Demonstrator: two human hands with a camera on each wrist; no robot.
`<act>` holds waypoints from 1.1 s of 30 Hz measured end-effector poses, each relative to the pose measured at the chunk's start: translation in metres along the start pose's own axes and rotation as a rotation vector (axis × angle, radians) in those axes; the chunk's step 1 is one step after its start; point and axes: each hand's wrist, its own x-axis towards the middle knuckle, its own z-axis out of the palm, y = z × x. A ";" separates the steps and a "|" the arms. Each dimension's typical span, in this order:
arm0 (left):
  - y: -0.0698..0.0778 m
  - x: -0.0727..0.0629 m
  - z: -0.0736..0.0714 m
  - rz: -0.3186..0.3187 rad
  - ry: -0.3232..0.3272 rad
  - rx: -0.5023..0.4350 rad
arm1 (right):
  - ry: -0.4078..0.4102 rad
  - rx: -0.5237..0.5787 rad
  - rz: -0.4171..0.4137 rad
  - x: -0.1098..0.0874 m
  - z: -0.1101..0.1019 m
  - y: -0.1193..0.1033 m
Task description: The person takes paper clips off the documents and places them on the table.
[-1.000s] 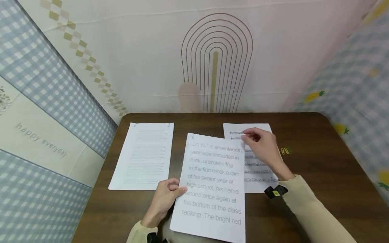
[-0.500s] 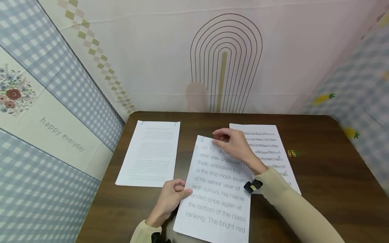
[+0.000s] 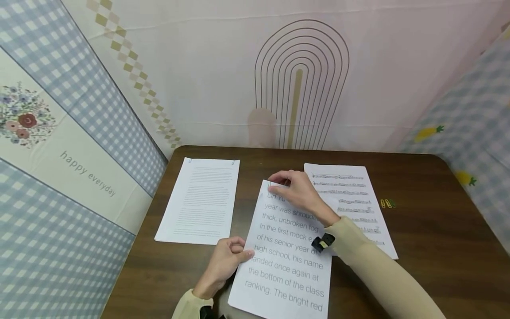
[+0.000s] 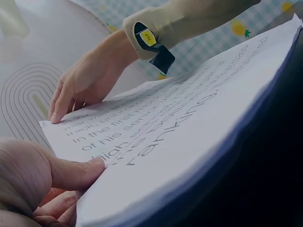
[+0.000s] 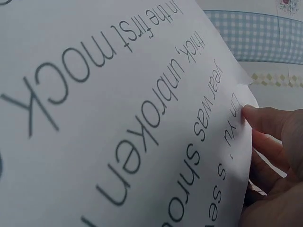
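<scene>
A stack of white printed paper [image 3: 284,266] with large text is tilted up in front of me. My left hand [image 3: 226,261] pinches its left edge, the thumb [image 4: 80,172] on the front and the other fingers curled behind. My right hand [image 3: 296,190] reaches across to the top left corner. Its thumb [image 5: 262,118] lies on the front by the first line of text, with fingers behind the sheets. A paper clip [image 3: 269,183] at that corner is mostly covered by the right hand.
Another printed stack [image 3: 199,204], with two clips on its top edge, lies at the left of the brown table [image 3: 430,248]. Sheet music [image 3: 350,190] lies at the right, partly under my right arm. Several yellow and green paper clips [image 3: 385,203] are beside it.
My right hand has moved left along the stack's top edge, from the right corner to the left corner with the clip. My left hand keeps its hold. The head view has shifted slightly.
</scene>
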 end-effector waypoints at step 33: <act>-0.006 0.004 0.000 -0.011 -0.049 -0.011 | -0.004 0.107 0.099 0.005 0.004 0.012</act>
